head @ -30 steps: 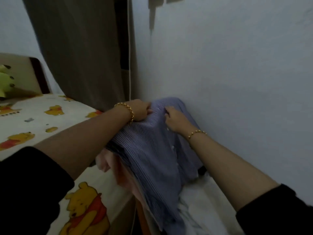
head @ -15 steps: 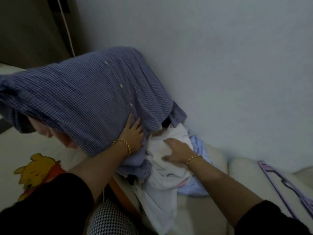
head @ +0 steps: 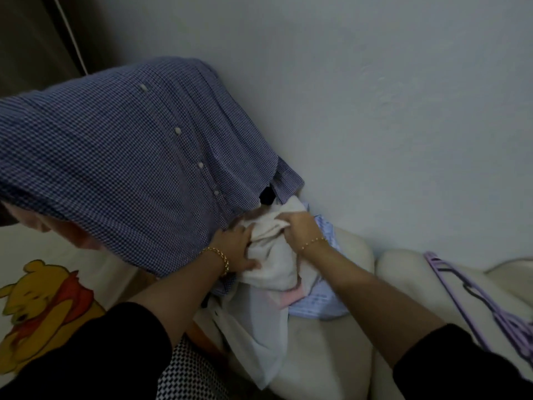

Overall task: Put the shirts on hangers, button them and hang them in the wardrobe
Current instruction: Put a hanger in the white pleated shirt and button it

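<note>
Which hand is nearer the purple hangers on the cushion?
Right. The right hand grips the white garment to the left of the purple hangers; the left hand grips it even farther left.

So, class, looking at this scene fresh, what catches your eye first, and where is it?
The big blue checked shirt fills the left, draped high beside the wall. Just below it, at centre, the left hand and right hand both grip a white garment. Lilac hangers lie on the cream cushion at right.
</note>
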